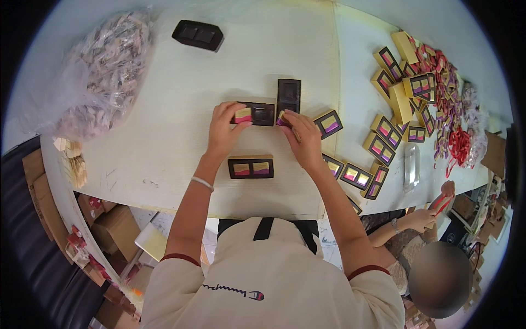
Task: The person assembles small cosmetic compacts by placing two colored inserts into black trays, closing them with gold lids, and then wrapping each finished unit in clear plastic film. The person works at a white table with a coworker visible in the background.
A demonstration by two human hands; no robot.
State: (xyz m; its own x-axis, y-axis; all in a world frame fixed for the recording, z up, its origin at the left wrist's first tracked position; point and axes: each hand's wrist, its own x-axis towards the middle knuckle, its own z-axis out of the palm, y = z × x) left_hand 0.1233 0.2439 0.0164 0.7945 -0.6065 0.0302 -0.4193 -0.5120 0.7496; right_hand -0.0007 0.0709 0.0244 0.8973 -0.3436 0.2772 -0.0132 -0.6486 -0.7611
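My left hand (223, 129) pinches a small gold-and-pink packet (243, 114) at the left compartment of a two-compartment black tray (264, 114). That tray's right compartment holds nothing. My right hand (304, 140) grips a gold-and-purple packet (281, 119) just off the tray's right end, partly hidden by the fingers. Touching or nearly touching that end stands another black two-compartment tray (289, 93), turned lengthwise away from me. Nearer to me lies a filled box (251, 167) with a pink and a purple packet side by side.
Several filled boxes (356, 175) spread to the right, with a pile of boxes and red packets (438, 82) beyond. A clear plastic piece (411, 167) lies among them. Far left sits a big plastic bag (109, 71); a black tray (198, 35) is at the back. A co-worker's hand (422, 219) holds red ribbon.
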